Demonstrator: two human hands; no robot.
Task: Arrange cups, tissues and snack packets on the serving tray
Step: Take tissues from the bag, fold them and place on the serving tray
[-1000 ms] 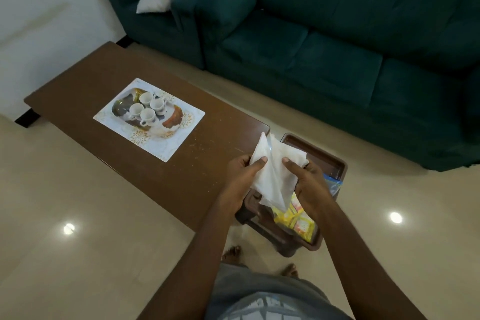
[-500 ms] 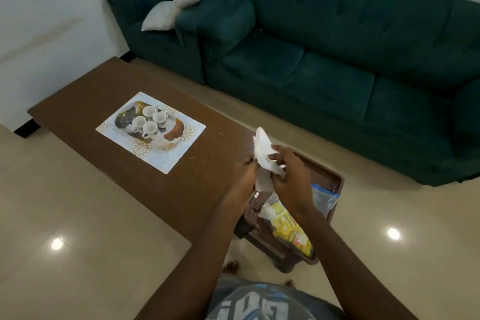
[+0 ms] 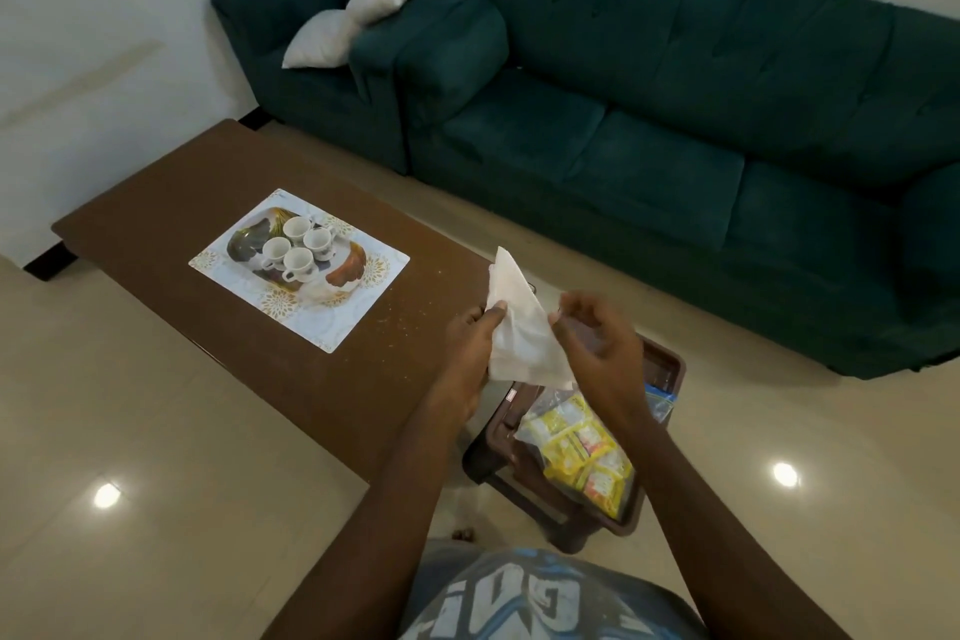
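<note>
Head view: both hands' fingers (image 3: pixel 496 314) pinch a thin, triangular-folded white tissue (image 3: pixel 522 333).

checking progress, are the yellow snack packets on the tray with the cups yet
No, the yellow snack packets lie in the brown bin beside the table, while the tray holds only four cups.

Both bare arms reach forward, hands raised side by side.

The left hand (image 3: pixel 475 335) is curled, thumb pressed toward its fingers in a pinch at the grip's left edge, wrist roughly straight with the forearm. The right hand (image 3: pixel 597 335) sits just to the right of that grip, palm turned inward, fingers (image 3: pixel 584 307) loosely spread and bent, fingertips nearing the pinch; whether it grips is unclear.
</note>
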